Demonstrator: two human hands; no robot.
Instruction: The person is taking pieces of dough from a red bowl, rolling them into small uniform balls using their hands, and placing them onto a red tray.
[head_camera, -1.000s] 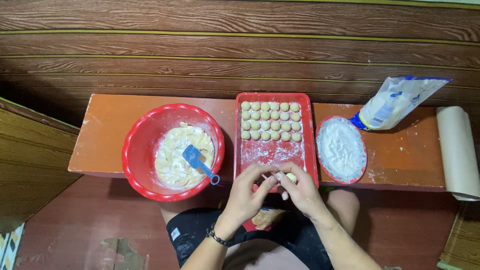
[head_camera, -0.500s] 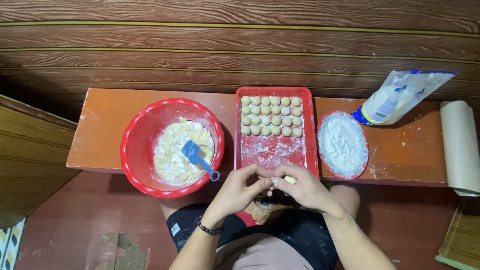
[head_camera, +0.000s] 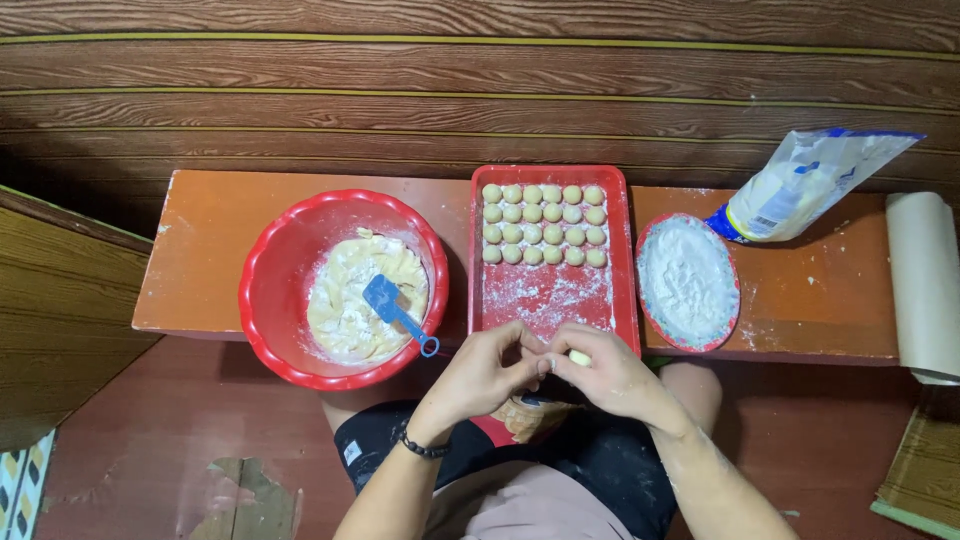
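Head view: a person sits at the near edge of an orange counter (head_camera: 250, 240), hands meeting just below it.
Left hand (head_camera: 485, 375): fingers curled toward the right hand, fingertips touching it; whether its grip closes on the dough I cannot tell.
Right hand (head_camera: 610, 378): floury, grip narrow, pinching a small pale dough piece (head_camera: 579, 357) between thumb and fingers, apparently to shape it.
Red tray (head_camera: 622, 300): mid-counter, just beyond the hands; rows of dough balls (head_camera: 543, 224) fill its far end, while the floured near end is bare.
Red bowl (head_camera: 290, 250): toward the left edge, holding dough and a blue spatula (head_camera: 395, 308).
Flour plate (head_camera: 688, 281): right of the tray, within easy reach for dusting.
Flour bag (head_camera: 800, 185): far right corner, leaning.
Paper roll (head_camera: 922, 280): at the right edge.
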